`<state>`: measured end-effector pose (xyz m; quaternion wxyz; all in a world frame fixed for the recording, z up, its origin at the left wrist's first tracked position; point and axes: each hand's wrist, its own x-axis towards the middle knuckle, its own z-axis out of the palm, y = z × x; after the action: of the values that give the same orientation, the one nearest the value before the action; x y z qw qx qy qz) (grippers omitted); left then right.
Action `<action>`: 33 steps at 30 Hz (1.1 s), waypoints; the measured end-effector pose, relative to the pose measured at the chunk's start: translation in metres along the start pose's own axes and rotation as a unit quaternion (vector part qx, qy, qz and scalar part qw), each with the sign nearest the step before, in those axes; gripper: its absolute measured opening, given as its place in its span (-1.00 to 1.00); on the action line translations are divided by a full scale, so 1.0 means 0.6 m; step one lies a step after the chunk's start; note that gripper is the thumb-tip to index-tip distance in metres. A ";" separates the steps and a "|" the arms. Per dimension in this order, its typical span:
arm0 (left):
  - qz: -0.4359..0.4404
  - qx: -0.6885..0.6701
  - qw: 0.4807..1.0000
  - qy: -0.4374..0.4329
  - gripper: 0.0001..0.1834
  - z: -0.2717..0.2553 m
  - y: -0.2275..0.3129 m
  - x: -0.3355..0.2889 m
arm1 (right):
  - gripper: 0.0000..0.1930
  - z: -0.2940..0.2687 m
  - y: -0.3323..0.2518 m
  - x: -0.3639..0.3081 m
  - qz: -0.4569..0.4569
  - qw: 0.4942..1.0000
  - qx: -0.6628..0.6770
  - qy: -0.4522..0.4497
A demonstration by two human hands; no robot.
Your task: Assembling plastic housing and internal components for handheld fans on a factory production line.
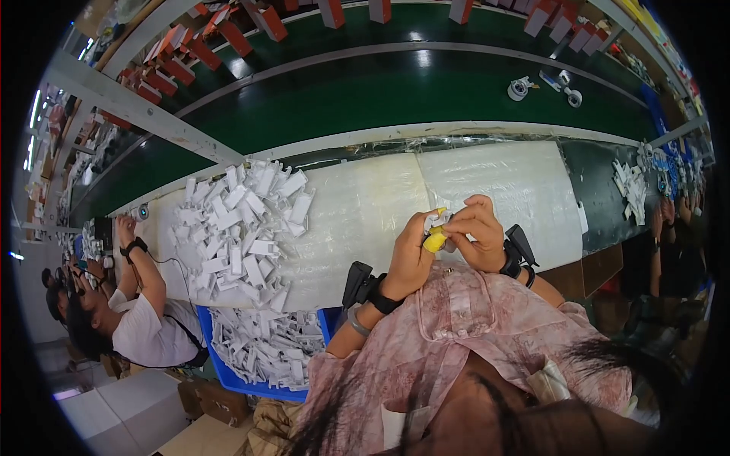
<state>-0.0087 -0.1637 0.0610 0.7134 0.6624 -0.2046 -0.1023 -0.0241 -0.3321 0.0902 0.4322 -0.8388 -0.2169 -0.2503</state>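
Part of the yellow-and-white piece point(434, 242) is hidden, its shape unclear, pinched between left grip point(414, 249) and right grip point(479, 234).

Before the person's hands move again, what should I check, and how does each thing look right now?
1. Left hand holds the small white piece: ok.
2. Right hand brought up to that piece: ok; whether it grips too: cannot tell.
3. Piece's full shape visible: not ok, fingers cover much of it.
4. Yellow patch by the fingers identified: cannot tell.
5. White parts heaped left of the hands: ok.
6. Blue bin stocked with white parts: ok.
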 end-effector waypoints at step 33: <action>-0.079 -0.332 0.793 0.504 -0.36 -0.526 -0.273 0.349 | -0.86 -0.069 0.306 -0.014 0.252 0.963 -0.094 -0.032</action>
<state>0.3341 0.0177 -0.0802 0.8810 0.3562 0.2837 0.1284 0.0663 -0.4657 -0.0074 0.3931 -0.9109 0.0119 -0.1253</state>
